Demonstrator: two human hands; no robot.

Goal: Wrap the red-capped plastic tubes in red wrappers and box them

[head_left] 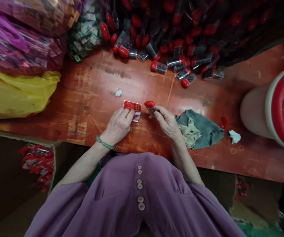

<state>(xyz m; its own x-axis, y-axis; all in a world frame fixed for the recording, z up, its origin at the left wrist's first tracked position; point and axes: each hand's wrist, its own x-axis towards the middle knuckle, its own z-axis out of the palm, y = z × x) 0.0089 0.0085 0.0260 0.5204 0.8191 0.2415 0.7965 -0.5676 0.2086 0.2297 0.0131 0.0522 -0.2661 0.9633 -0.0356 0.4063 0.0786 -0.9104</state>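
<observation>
My left hand (119, 124), with a green bead bracelet at the wrist, has its fingers closed on a small red printed packet (136, 108) at the table's middle. The fingertips cover part of that packet. To the right, my right hand (166, 121) grips a small clear tube with a rounded red cap (150, 104). Its cap points up and left, toward the packet, and the two stay apart. My fingers hide much of the tube's clear body.
Many red-capped clear tubes (159, 66) with dark contents are heaped at the back. Bags of small packets (38, 52) and a yellow bag (15, 95) lie left. Rags (201, 130) and a red-lidded bucket (255, 105) are right. Cardboard boxes (70, 158) stand below the table edge.
</observation>
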